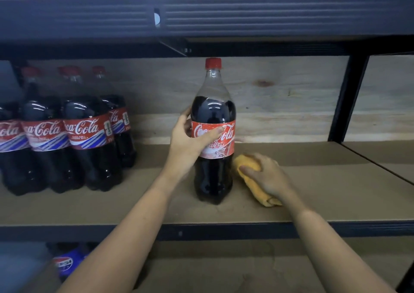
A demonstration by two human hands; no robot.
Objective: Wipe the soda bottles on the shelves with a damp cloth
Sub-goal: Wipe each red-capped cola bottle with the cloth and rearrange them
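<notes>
I see my left hand (190, 142) wrapped around the red Coca-Cola label of a cola bottle (214, 133) standing upright on the shelf (324, 192), thumb across the white script. Just beside the bottle's lower right, my right hand (266, 176) clutches a bunched yellow cloth (248, 165) resting on the shelf. Further left of my left hand stands a cluster of bottles (67, 140) with "Coca-Cola" labels striped blue and white.

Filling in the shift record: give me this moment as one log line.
left hand: grips upright red-capped plastic cola bottle | right hand: holds bunched yellow cloth beside bottle's base | wiping: contact unclear
</notes>
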